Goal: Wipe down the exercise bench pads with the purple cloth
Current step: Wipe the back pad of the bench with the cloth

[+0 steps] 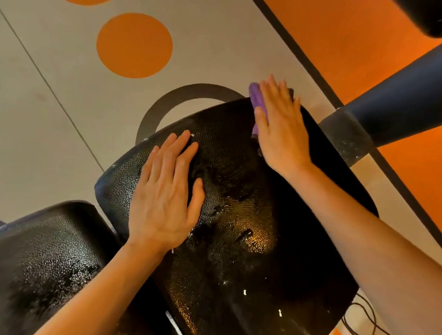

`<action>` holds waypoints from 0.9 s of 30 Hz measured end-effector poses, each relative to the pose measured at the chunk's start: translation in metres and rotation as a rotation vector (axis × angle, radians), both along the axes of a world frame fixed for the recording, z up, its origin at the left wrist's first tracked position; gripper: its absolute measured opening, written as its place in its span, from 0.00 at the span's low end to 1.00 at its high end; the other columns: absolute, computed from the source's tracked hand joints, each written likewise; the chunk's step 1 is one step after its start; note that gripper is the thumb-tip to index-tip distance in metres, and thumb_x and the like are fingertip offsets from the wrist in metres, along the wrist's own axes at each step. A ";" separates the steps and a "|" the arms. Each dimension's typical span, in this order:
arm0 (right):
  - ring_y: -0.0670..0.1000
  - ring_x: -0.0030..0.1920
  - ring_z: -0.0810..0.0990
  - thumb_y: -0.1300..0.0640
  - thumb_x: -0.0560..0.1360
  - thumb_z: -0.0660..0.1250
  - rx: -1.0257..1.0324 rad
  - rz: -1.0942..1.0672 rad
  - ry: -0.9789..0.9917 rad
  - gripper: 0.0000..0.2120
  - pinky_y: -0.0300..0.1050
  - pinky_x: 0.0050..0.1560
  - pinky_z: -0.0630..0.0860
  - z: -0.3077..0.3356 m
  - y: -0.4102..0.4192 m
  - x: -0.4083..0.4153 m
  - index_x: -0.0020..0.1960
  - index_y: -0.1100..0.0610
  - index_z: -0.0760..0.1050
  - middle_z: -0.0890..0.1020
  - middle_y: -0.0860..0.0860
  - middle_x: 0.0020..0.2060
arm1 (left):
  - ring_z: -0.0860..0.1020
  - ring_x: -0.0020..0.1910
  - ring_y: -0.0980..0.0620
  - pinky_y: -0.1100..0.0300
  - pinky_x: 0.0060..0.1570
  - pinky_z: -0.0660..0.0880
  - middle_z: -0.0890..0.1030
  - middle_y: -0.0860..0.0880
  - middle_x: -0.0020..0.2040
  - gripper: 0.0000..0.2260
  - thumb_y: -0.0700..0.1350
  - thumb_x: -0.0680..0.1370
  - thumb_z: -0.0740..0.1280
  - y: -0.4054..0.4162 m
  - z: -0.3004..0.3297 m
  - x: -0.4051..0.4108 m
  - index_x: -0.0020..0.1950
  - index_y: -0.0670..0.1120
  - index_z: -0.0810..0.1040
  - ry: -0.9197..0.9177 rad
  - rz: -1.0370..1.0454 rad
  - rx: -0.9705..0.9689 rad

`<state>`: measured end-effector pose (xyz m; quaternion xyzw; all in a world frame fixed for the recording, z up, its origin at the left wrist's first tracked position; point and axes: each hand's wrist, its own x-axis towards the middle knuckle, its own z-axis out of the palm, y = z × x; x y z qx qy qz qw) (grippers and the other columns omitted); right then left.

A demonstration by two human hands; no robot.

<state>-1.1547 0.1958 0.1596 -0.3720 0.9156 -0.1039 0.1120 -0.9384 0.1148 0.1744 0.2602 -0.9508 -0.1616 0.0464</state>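
A large black textured bench pad (pixel 237 220) fills the middle of the view, wet and glossy in patches. A second black pad (pixel 41 260) lies at the lower left. My left hand (pixel 166 190) rests flat on the large pad's left side, fingers straight. My right hand (pixel 279 129) presses flat on the purple cloth (pixel 255 99) at the pad's far edge. Most of the cloth is hidden under the palm; only a purple strip shows beside the fingers.
A thick black padded bar (pixel 405 101) runs up to the right beside the pad. The floor (pixel 50 105) is grey with orange circles (pixel 134 45) and an orange zone (pixel 352 33) edged by a dark line. Thin cables (pixel 365 329) lie at the lower right.
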 end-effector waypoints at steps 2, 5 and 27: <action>0.53 0.79 0.45 0.49 0.83 0.45 -0.035 -0.015 0.019 0.25 0.54 0.77 0.43 0.001 -0.006 0.019 0.78 0.52 0.48 0.49 0.52 0.79 | 0.58 0.78 0.48 0.50 0.78 0.53 0.63 0.46 0.77 0.24 0.51 0.81 0.57 0.001 0.000 0.001 0.75 0.43 0.64 0.015 0.001 -0.009; 0.52 0.79 0.44 0.45 0.82 0.46 -0.046 0.127 -0.018 0.27 0.50 0.77 0.42 0.010 0.029 0.074 0.79 0.50 0.46 0.48 0.50 0.79 | 0.58 0.78 0.47 0.51 0.78 0.53 0.64 0.45 0.77 0.23 0.51 0.81 0.57 0.001 0.000 0.001 0.75 0.43 0.65 0.028 -0.002 -0.011; 0.55 0.79 0.47 0.45 0.83 0.43 -0.014 -0.010 0.058 0.27 0.56 0.78 0.48 0.002 -0.003 0.050 0.78 0.54 0.47 0.50 0.54 0.79 | 0.58 0.78 0.47 0.50 0.78 0.53 0.64 0.45 0.76 0.23 0.50 0.82 0.56 0.002 -0.004 0.003 0.74 0.42 0.65 0.066 -0.008 -0.041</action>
